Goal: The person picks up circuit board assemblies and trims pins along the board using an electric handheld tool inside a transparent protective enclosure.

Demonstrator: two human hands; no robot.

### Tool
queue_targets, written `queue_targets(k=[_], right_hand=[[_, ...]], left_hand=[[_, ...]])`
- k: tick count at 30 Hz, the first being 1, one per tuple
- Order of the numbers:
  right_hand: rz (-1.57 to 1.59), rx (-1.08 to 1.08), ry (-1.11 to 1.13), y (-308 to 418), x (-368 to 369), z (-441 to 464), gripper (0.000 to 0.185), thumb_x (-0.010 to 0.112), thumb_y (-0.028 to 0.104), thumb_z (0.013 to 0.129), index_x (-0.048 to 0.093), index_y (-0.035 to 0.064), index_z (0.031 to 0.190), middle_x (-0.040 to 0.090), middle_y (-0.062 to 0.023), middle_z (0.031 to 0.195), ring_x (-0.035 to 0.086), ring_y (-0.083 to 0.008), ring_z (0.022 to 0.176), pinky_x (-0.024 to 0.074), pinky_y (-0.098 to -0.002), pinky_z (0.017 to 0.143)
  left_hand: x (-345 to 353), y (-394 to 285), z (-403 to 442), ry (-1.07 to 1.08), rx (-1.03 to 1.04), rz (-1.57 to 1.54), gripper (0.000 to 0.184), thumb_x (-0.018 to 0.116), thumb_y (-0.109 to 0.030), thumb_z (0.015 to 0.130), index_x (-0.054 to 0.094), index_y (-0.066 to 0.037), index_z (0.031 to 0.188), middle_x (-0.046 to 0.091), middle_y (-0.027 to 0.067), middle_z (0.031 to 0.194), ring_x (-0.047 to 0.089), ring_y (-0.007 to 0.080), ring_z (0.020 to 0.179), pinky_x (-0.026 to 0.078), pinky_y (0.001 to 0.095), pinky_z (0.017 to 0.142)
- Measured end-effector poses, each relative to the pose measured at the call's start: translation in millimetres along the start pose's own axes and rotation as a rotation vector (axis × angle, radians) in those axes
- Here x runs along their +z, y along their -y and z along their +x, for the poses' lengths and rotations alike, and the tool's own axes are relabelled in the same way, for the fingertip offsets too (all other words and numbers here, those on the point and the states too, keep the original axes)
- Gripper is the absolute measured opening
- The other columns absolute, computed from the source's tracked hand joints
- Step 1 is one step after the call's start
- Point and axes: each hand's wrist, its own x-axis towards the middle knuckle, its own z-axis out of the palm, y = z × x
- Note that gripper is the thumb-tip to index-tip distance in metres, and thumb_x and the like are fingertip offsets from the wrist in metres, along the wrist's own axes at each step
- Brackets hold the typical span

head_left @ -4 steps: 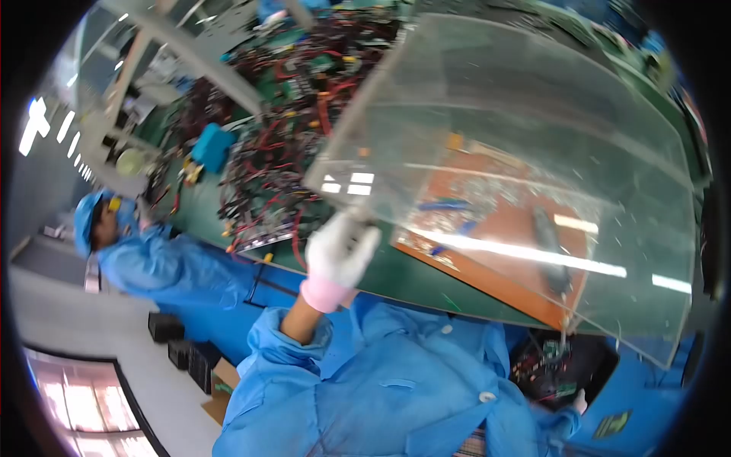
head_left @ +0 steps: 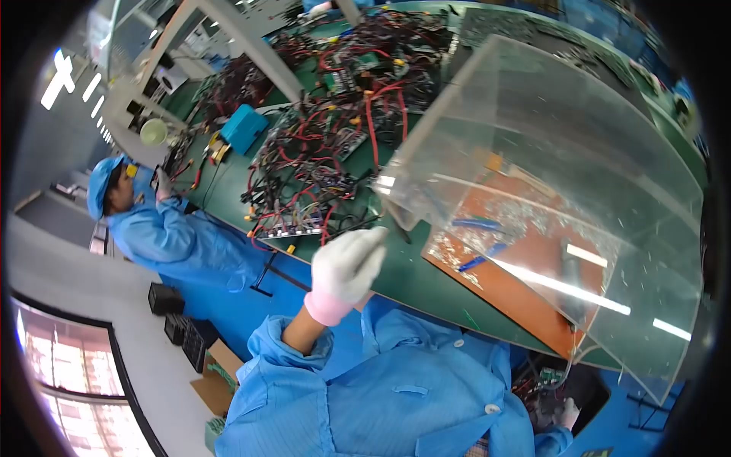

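My left hand, in a white glove with a pink cuff, is held up at the table's near edge. Its fingers are curled closed; anything inside them is hidden. Nearest to it are a tangle of wired circuit boards and the left corner of a clear plastic shield. Lower right, my gloved right hand is at a black bin with a circuit board in it. That hand is small and its fingers are unclear. Under the shield, an orange-brown board carries a grey-handled tool and blue tweezers-like pieces.
The green table runs across, with a blue box and a grey post at left. A co-worker in blue sits at the far left. Small metal bits lie scattered on the orange-brown board. Cardboard stands on the floor.
The view has turned, so the table and shield sit farther right and lower. My left hand is farther from the shield's corner, and my right hand shows more fully at the bin.
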Motion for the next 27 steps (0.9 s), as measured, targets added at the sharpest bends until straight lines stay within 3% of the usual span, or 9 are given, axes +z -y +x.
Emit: queue_targets(k=[3,5,6,10,15,20,22,25,27], right_hand=[[-0.228,-0.269,0.414,85,26,-59,0.032,0.058,0.031,0.079,0.063,-0.0007,0.077,0.06,-0.0116,0.055,0.054,-0.0236,0.053,0.0436,-0.0364,0.051],[-0.403,-0.09,0.407,116,49,-86,0.033,0.06,0.03,0.078,0.065,-0.0018,0.083,0.065,-0.0152,0.065,0.057,-0.0279,0.056,0.0453,-0.0362,0.056],[-0.419,-0.096,0.411,137,59,-102,0.033,0.06,0.03,0.078,0.065,-0.0018,0.083,0.065,-0.0152,0.065,0.057,-0.0279,0.056,0.0453,-0.0362,0.056],[-0.813,-0.305,0.571,247,84,-169,0.035,0.057,0.034,0.084,0.067,0.0004,0.082,0.068,-0.015,0.075,0.063,-0.0324,0.068,0.0476,-0.0366,0.062],[-0.753,-0.522,0.51,353,104,-214,0.032,0.061,0.028,0.079,0.066,-0.0011,0.09,0.067,-0.0158,0.07,0.059,-0.0314,0.061,0.0462,-0.034,0.06],[-0.724,-0.543,0.483,396,109,-235,0.029,0.061,0.027,0.08,0.067,0.0006,0.093,0.067,-0.0155,0.075,0.06,-0.0307,0.065,0.0468,-0.0339,0.062],[-0.735,-0.575,0.467,404,112,-237,0.029,0.062,0.027,0.08,0.067,0.0016,0.092,0.067,-0.0151,0.075,0.06,-0.0313,0.065,0.0469,-0.0345,0.062],[-0.754,-0.687,0.443,413,117,-237,0.026,0.064,0.029,0.079,0.067,0.0045,0.088,0.067,-0.0139,0.073,0.061,-0.033,0.066,0.047,-0.0364,0.061],[-0.73,-0.734,0.436,425,119,-242,0.026,0.064,0.027,0.079,0.067,0.0033,0.09,0.067,-0.0137,0.074,0.06,-0.032,0.065,0.047,-0.0357,0.06]], left_hand=[[-43,45,-10,-0.247,-0.234,0.149,0.024,0.066,0.004,0.073,0.068,-0.002,0.097,0.068,0.0064,0.082,0.058,0.0175,0.058,0.046,0.025,0.056],[-73,81,-22,-0.347,-0.652,0.004,0.022,0.066,-0.002,0.074,0.067,-0.003,0.096,0.068,0.0062,0.085,0.061,0.02,0.066,0.048,0.0274,0.061],[-79,93,-28,-0.356,-0.666,0.007,0.022,0.066,-0.002,0.074,0.067,-0.003,0.096,0.068,0.0062,0.085,0.061,0.02,0.066,0.048,0.0274,0.061],[-83,133,-53,-0.001,-0.293,0.652,0.024,0.066,-0.009,0.071,0.067,-0.006,0.095,0.065,0.0044,0.091,0.058,0.024,0.082,0.048,0.0322,0.071],[-64,180,-48,0.175,-0.086,0.83,0.029,0.067,-0.016,0.066,0.066,-0.01,0.094,0.06,0.0039,0.094,0.052,0.0277,0.095,0.046,0.0367,0.081],[-107,197,-24,0.196,-0.175,0.479,0.035,0.071,-0.019,0.063,0.066,-0.007,0.096,0.059,0.0084,0.099,0.052,0.0283,0.096,0.046,0.0359,0.083],[-134,182,-5,-0.011,-0.261,0.273,0.035,0.072,-0.017,0.067,0.066,-0.005,0.1,0.06,0.0092,0.106,0.055,0.0289,0.098,0.046,0.0348,0.084],[-184,143,26,-0.121,-0.52,-0.241,0.034,0.067,-0.012,0.079,0.062,-0.001,0.11,0.063,0.01,0.101,0.058,0.0193,0.084,0.047,0.0272,0.077],[-211,122,34,-0.237,-0.605,-0.259,0.036,0.062,-0.013,0.083,0.059,0.003,0.115,0.063,0.0116,0.1,0.057,0.0145,0.08,0.046,0.0249,0.074]])
